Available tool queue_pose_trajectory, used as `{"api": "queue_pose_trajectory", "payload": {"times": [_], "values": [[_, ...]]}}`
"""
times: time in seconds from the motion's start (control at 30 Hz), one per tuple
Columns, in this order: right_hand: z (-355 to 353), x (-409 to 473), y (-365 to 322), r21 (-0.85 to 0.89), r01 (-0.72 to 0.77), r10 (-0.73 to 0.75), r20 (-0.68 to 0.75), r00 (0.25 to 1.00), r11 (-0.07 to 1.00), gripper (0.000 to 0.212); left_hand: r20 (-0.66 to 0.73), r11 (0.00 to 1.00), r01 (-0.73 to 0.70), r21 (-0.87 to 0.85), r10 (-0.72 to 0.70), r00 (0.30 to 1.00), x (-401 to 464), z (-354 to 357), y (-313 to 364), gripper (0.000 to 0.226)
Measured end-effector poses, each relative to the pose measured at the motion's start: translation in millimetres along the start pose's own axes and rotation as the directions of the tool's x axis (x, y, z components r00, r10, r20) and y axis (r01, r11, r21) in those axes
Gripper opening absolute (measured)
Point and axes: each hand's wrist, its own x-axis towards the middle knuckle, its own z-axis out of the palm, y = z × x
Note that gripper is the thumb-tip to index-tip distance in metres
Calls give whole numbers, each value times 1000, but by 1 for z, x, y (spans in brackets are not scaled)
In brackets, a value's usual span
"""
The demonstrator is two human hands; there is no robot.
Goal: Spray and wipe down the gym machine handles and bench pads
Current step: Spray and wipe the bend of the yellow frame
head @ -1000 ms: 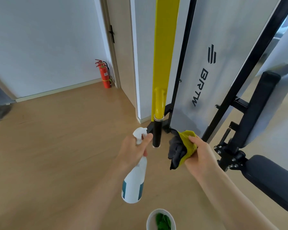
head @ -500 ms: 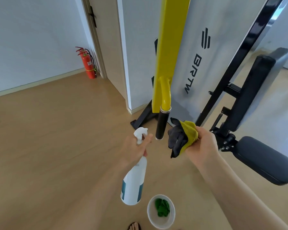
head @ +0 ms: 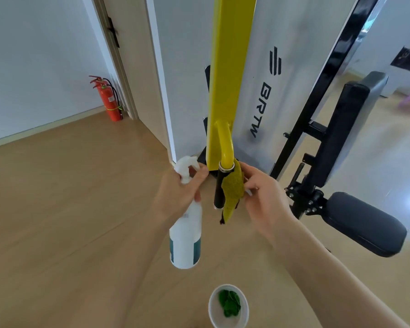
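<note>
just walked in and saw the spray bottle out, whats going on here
A person is cleaning a gym machine. The left hand grips a white spray bottle by its neck, a finger on the trigger. The right hand presses a yellow cloth against the black handle grip hanging from the yellow arm. The black bench pad sits to the right, untouched. A white bin stands on the floor below.

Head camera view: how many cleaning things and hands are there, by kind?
White plastic spray bottles: 1
Yellow-green wiping cloths: 1
White round buckets holding something green: 1
Bare hands, left hand and right hand: 2
Total: 5
</note>
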Motion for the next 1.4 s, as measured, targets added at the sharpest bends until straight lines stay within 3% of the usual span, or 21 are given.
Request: {"api": "queue_pose_trajectory", "payload": {"times": [0.13,0.27,0.4,0.53,0.73,0.9,1.1,1.27,1.4], "values": [[-3,-3,4,-343,193,-174,84,981,919,56,90,990,-139,1,138,986,17,-8,29,48],[2,1,14,-534,294,-273,120,954,793,55,121,982,-189,-5,188,975,31,-18,53,49],[12,5,17,-564,346,-374,70,925,750,38,207,966,-256,36,243,947,37,-26,64,21],[17,6,17,-653,379,-424,98,900,655,30,333,959,-275,62,240,912,46,-24,67,26],[38,20,21,-453,335,-347,59,936,826,28,458,956,-289,55,233,858,62,-26,67,25],[42,32,36,-462,375,-434,-26,900,804,18,456,951,-308,41,257,852,68,-26,64,25],[32,40,56,-482,278,-330,-23,944,831,13,453,950,-311,32,264,852,69,-24,58,23],[26,39,61,-474,211,-252,-25,967,855,26,448,951,-308,18,268,853,70,-20,56,23],[34,31,39,-475,334,-389,-18,921,814,27,441,949,-313,25,270,856,69,-18,55,23]]}}
